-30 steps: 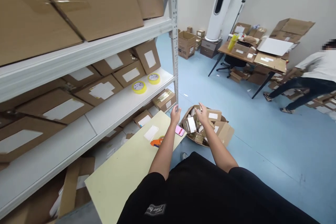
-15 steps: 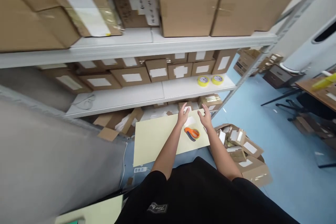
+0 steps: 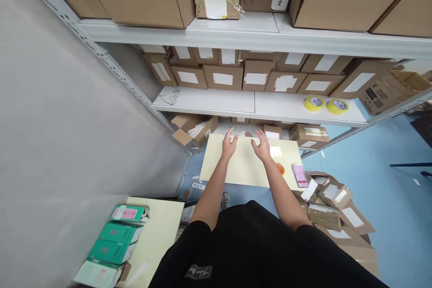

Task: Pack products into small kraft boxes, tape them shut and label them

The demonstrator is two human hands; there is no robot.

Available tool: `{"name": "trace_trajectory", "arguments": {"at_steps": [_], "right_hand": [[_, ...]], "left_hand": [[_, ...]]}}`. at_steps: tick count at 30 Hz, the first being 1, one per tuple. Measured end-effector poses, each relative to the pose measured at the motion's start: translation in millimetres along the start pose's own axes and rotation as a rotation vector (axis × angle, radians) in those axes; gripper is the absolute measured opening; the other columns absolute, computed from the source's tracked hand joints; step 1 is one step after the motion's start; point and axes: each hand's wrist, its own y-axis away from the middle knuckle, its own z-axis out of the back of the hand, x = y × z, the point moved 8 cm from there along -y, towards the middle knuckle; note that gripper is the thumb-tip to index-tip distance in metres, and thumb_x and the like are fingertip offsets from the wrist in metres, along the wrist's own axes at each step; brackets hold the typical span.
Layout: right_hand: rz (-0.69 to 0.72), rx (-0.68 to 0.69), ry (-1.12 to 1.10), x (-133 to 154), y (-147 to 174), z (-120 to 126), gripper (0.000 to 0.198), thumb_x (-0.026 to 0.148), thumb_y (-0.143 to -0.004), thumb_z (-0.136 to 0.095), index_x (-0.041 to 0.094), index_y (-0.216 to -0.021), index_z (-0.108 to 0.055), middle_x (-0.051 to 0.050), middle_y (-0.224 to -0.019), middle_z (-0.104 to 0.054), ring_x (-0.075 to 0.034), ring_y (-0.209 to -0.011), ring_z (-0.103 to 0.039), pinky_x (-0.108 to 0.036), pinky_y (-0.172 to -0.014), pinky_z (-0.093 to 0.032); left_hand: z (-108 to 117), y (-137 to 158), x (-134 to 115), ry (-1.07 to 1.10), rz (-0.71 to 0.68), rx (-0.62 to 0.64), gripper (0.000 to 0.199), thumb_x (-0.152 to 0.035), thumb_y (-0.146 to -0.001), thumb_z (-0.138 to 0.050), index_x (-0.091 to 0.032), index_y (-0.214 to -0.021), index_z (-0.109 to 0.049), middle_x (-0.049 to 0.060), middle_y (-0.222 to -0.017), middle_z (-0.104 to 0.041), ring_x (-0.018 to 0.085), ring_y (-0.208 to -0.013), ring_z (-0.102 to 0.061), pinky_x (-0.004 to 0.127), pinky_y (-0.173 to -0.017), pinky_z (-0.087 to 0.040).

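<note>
Both hands are held over a pale yellow table point(image 3: 216, 166), with nothing in them. My left hand point(image 3: 229, 144) has its fingers apart above the far left part of the tabletop. To its right, my right hand point(image 3: 261, 145) is open too, its palm turned toward the left one. Beside the right forearm, the orange handle of the scissors point(image 3: 280, 168) shows; the arm hides the rest. A white paper slip point(image 3: 275, 151) lies behind the scissors. At the table's right end is a pink item point(image 3: 299, 175), its surface blurred.
A metal shelf point(image 3: 216, 101) beyond the table bears several labelled cardboard boxes point(image 3: 222, 77) and two yellow tape rolls point(image 3: 313, 103). An open carton point(image 3: 194, 128) stands behind the table's left end. Flattened cartons point(image 3: 337, 216) pile up at right. Green boxes point(image 3: 114, 238) lie on a second table point(image 3: 162, 216).
My view has turned left, bringing the green boxes into sight. My hands have shifted left over the table, away from the scissors, and stay open and a little farther apart.
</note>
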Motion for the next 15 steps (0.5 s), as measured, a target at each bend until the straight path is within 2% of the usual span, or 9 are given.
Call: {"name": "trace_trajectory", "arguments": {"at_steps": [2, 5, 11, 15], "right_hand": [[-0.004, 0.028, 0.0, -7, 5, -1, 0.06, 0.042, -0.097, -0.056, 0.024, -0.154, -0.051, -0.011, -0.162, -0.048, -0.031, -0.152, -0.039, -0.056, -0.126, -0.033], [-0.039, 0.042, 0.005, -31, 18, 8, 0.061, 0.042, -0.096, -0.056, 0.024, -0.154, -0.051, -0.011, -0.164, -0.046, -0.031, -0.153, -0.038, -0.056, -0.126, -0.034], [-0.144, 0.045, 0.048, -106, 67, 37, 0.06, 0.037, -0.095, -0.055, 0.02, -0.152, -0.053, -0.013, -0.161, -0.048, -0.03, -0.152, -0.039, -0.053, -0.127, -0.033], [-0.267, 0.094, 0.129, -171, 106, 41, 0.052, 0.035, -0.094, -0.056, 0.019, -0.144, -0.06, -0.015, -0.149, -0.058, -0.031, -0.142, -0.05, -0.049, -0.119, -0.044]], "left_hand": [[3, 9, -2, -0.012, -0.004, -0.02, 0.05, -0.04, -0.099, -0.064, -0.03, -0.147, -0.059, 0.008, -0.156, -0.056, 0.027, -0.146, -0.049, 0.043, -0.118, -0.043], [-10, 23, -1, -0.044, 0.007, -0.009, 0.05, -0.04, -0.099, -0.063, -0.029, -0.147, -0.058, 0.009, -0.158, -0.054, 0.028, -0.148, -0.048, 0.043, -0.118, -0.043], [-74, 52, 23, -0.109, 0.027, 0.072, 0.051, -0.042, -0.098, -0.065, -0.028, -0.146, -0.059, 0.01, -0.158, -0.053, 0.027, -0.147, -0.048, 0.042, -0.118, -0.043], [-113, 75, 55, -0.122, 0.081, 0.118, 0.05, -0.039, -0.098, -0.064, -0.03, -0.147, -0.059, 0.008, -0.159, -0.052, 0.027, -0.146, -0.048, 0.042, -0.116, -0.045]]}}
